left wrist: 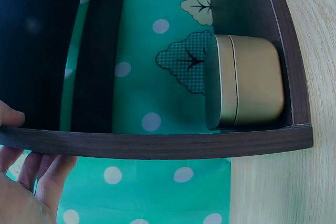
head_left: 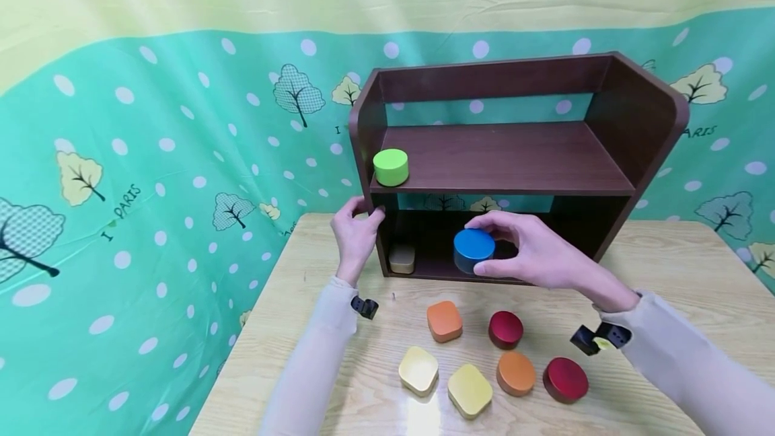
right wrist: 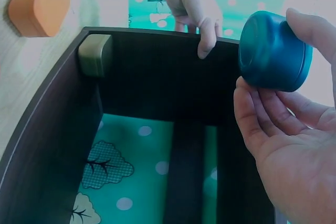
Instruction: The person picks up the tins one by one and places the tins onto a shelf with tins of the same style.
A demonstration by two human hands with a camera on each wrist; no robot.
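Note:
My right hand (head_left: 539, 251) holds a round blue tin (head_left: 474, 249) between thumb and fingers, in front of the lower compartment of a dark brown shelf (head_left: 508, 157). In the right wrist view the tin (right wrist: 274, 51) appears teal, with fingertips against its side. At the shelf's left side panel, my left hand (head_left: 356, 234) pinches the board, thumb on the inner face and fingers outside. The left wrist view shows that panel's edge (left wrist: 157, 145) between them. A gold rounded-square tin (head_left: 402, 258) stands in the lower compartment's left corner. A round green tin (head_left: 391, 167) sits on the upper board's left end.
On the wooden table (head_left: 278, 335) before the shelf lie an orange rounded-square tin (head_left: 445, 321), a round orange tin (head_left: 516, 373), two round red tins (head_left: 505, 329) and two yellow rounded-square tins (head_left: 469, 390). A patterned green curtain (head_left: 200, 153) hangs behind and to the left.

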